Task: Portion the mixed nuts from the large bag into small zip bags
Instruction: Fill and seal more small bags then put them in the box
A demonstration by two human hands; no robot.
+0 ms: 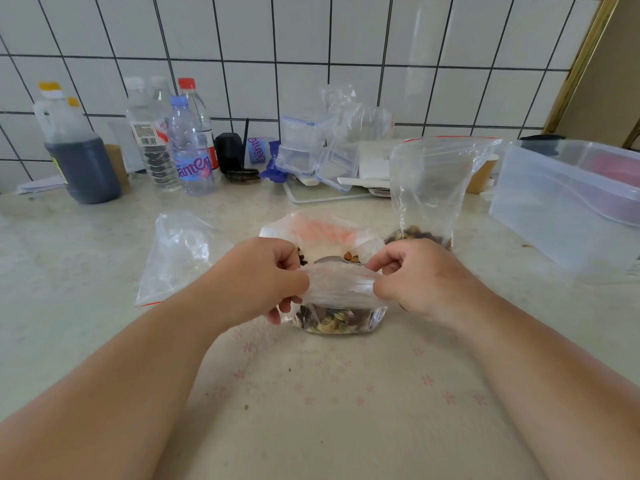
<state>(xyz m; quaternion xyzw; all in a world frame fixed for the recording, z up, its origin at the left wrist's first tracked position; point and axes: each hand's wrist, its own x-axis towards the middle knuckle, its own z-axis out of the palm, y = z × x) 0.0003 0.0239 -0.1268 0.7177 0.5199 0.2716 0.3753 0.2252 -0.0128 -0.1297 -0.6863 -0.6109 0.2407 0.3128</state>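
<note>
Nuts fill the small zip bag (337, 318) on the counter (311, 393); left hand (258, 277) and right hand (420, 275) pinch its top; I judge sealing works best pressing the strip evenly along

A blue label on a clear plastic water bottle (190, 150) reads "Ganten" in white script; the same word shows in part on a purple roll (256, 149) behind it. Other bottle labels and a barcode are too blurred to read.
</note>
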